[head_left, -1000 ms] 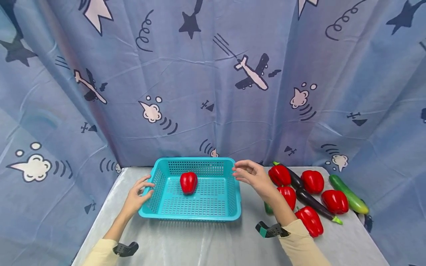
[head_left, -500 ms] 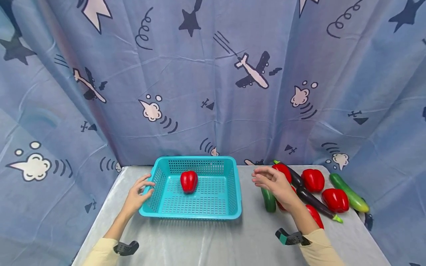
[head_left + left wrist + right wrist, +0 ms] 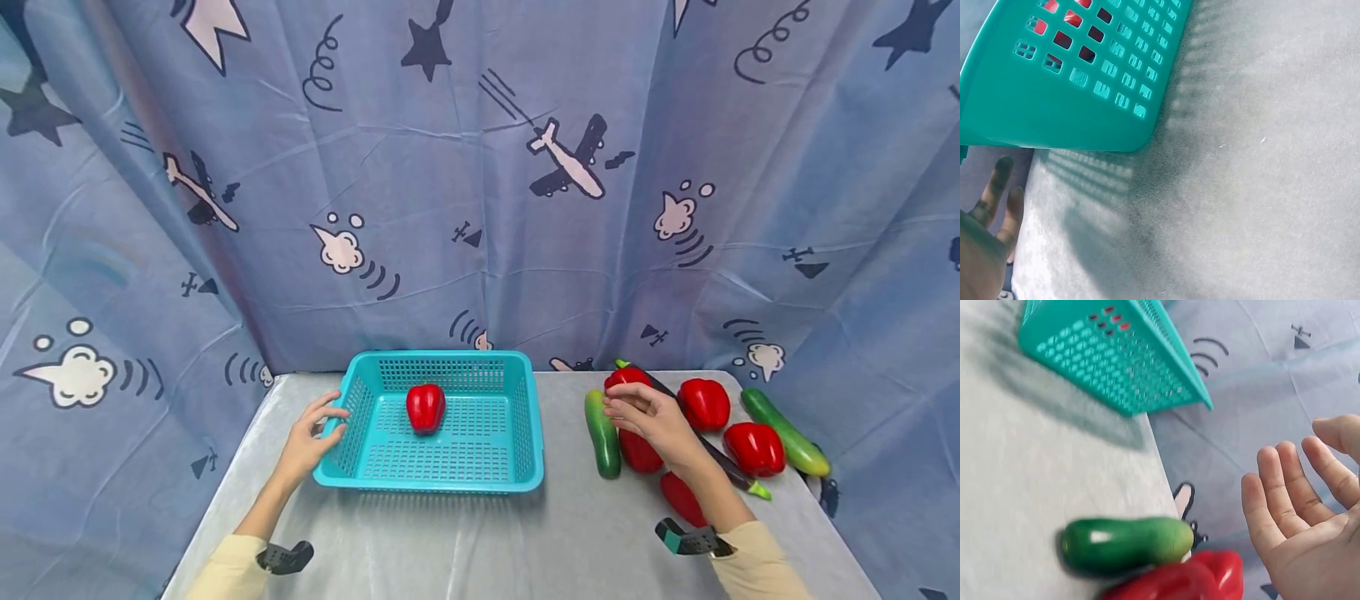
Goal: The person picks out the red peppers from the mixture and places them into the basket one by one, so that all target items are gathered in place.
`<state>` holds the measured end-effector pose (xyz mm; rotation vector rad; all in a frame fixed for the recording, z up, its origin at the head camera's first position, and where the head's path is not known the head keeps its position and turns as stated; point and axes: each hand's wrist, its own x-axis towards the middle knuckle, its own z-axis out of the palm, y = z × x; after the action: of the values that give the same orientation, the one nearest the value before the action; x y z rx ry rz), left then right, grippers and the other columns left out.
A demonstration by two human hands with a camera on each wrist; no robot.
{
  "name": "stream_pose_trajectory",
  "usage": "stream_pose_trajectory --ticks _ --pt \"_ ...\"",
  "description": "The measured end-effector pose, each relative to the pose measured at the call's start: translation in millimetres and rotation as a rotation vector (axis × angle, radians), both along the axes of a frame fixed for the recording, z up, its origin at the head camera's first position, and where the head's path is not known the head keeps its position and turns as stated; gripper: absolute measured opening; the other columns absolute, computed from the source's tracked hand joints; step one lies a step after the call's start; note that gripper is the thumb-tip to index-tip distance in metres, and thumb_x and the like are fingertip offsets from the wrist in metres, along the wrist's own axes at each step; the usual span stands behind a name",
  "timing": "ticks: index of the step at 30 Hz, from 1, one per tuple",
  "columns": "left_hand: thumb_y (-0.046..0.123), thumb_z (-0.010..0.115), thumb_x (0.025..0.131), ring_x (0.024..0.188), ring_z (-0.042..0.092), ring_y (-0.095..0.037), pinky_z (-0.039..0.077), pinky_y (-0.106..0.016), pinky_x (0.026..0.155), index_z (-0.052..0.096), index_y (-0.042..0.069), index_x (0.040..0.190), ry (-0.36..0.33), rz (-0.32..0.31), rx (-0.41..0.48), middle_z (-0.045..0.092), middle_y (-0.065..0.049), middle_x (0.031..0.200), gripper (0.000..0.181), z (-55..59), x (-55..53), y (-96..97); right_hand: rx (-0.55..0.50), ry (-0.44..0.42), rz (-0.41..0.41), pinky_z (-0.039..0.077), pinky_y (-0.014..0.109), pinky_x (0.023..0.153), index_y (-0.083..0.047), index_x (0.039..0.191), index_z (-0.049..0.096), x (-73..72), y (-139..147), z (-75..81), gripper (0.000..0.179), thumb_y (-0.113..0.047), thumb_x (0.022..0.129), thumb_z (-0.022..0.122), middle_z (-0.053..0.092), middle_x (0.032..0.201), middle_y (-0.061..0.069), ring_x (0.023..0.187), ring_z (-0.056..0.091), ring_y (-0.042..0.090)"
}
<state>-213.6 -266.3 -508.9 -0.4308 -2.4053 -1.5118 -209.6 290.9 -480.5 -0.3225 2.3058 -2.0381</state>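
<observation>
A blue-green plastic basket [image 3: 428, 484] stands on the table with one red bell pepper [image 3: 425, 409] lying inside. My left hand [image 3: 306, 443] hovers at the basket's left rim, its fingers and thumb spread apart with nothing between them. In the left wrist view, two fingertips [image 3: 1015, 201] show beside the basket corner. My right hand [image 3: 660, 427] is over the vegetables on the right, fingers loosely bent and palm bare. Just left of it lies a green cucumber [image 3: 603, 435]. Red bell peppers [image 3: 640, 452] are beneath and beside the hand, partly covered by it.
Further right are more red peppers [image 3: 754, 449], a dark eggplant [image 3: 724, 461] partly behind the right arm, and another cucumber [image 3: 786, 433] near the table's right edge. A blue patterned curtain [image 3: 480, 208] hangs behind the table [image 3: 480, 550] and along its sides.
My right hand has moved right, from beside the basket's right rim to over the vegetables, uncovering the cucumber on the left. The left hand and basket have stayed put.
</observation>
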Motion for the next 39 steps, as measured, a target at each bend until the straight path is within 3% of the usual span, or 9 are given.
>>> stream_pose_trajectory --ticks 6,10,14,17,21,26,31,36,39 --pt "-0.013 0.066 0.092 0.131 0.038 -0.054 0.04 -0.066 0.089 0.065 -0.015 0.109 0.015 -0.004 -0.007 0.042 -0.037 0.143 0.017 -5.0 0.1 -2.0 0.021 0.01 -0.011 0.053 0.036 0.088 0.012 0.132 0.052 -1.3 19.6 -5.3 0.039 -0.01 0.102 0.064 0.069 0.117 0.005 0.103 0.07 0.02" --pt "-0.014 0.066 0.091 0.134 0.036 -0.053 0.035 -0.072 0.091 0.066 -0.013 0.11 0.002 0.0 0.032 0.041 -0.035 0.146 0.019 -13.7 -3.3 -4.8 0.05 -0.016 -0.024 0.052 0.037 0.089 0.013 0.135 0.049 -1.0 31.2 -7.6 0.045 -0.013 0.102 0.065 0.065 0.124 0.019 0.107 0.069 0.023" --pt "-0.012 0.067 0.092 0.135 0.037 -0.049 0.037 -0.069 0.091 0.068 -0.01 0.111 -0.002 0.007 0.019 0.042 -0.031 0.148 0.02 -27.8 -11.1 -11.7 0.104 -0.025 -0.028 0.052 0.039 0.09 0.012 0.137 0.049 0.7 41.6 -9.4 0.048 -0.014 0.101 0.066 0.056 0.131 0.033 0.11 0.067 0.025" --pt "-0.008 0.069 0.092 0.136 0.038 -0.046 0.039 -0.066 0.092 0.069 -0.007 0.112 -0.007 0.006 0.015 0.043 -0.027 0.149 0.02 -31.8 -14.6 -14.8 0.145 -0.01 -0.04 0.053 0.038 0.089 0.012 0.137 0.05 1.8 48.5 -10.6 0.049 -0.015 0.1 0.067 0.056 0.13 0.034 0.109 0.068 0.024" --pt "-0.007 0.071 0.092 0.136 0.039 -0.045 0.039 -0.064 0.093 0.069 -0.006 0.112 -0.007 -0.001 0.021 0.043 -0.026 0.149 0.02 -31.9 -16.4 -15.5 0.218 0.008 -0.07 0.054 0.034 0.087 0.01 0.136 0.053 3.0 56.0 -11.1 0.048 -0.017 0.1 0.068 0.058 0.127 0.032 0.107 0.068 0.027" --pt "-0.009 0.07 0.092 0.136 0.038 -0.047 0.038 -0.066 0.093 0.068 -0.008 0.112 -0.005 0.003 0.017 0.043 -0.028 0.149 0.02 -31.5 -16.7 -13.1 0.379 0.026 -0.111 0.054 0.028 0.084 0.004 0.135 0.057 3.4 62.0 -12.0 0.047 -0.024 0.099 0.07 0.062 0.125 0.024 0.109 0.065 0.032" --pt "-0.013 0.067 0.091 0.134 0.038 -0.05 0.037 -0.066 0.092 0.068 -0.011 0.11 -0.002 0.006 0.024 0.042 -0.031 0.147 0.019 -17.7 -9.5 -4.5 0.455 0.034 -0.096 0.051 0.022 0.083 0.003 0.138 0.055 5.4 65.8 -13.4 0.056 -0.027 0.096 0.074 0.059 0.131 0.025 0.118 0.058 0.044" --pt "-0.012 0.066 0.092 0.131 0.039 -0.053 0.039 -0.066 0.089 0.066 -0.013 0.108 0.009 0.008 -0.009 0.044 -0.034 0.144 0.017 -5.0 -2.8 0.1 0.491 0.033 -0.046 0.051 0.044 0.094 0.004 0.142 0.051 5.3 66.9 -15.1 0.066 -0.027 0.092 0.079 0.053 0.137 0.027 0.125 0.051 0.049" --pt "-0.012 0.066 0.092 0.132 0.038 -0.054 0.038 -0.068 0.089 0.066 -0.014 0.109 0.01 0.005 -0.003 0.042 -0.036 0.144 0.018 -8.1 -4.1 -0.9 0.508 0.032 -0.025 0.044 0.059 0.098 0.004 0.144 0.048 4.2 67.3 -17.3 0.071 -0.025 0.088 0.082 0.049 0.14 0.029 0.128 0.045 0.052"
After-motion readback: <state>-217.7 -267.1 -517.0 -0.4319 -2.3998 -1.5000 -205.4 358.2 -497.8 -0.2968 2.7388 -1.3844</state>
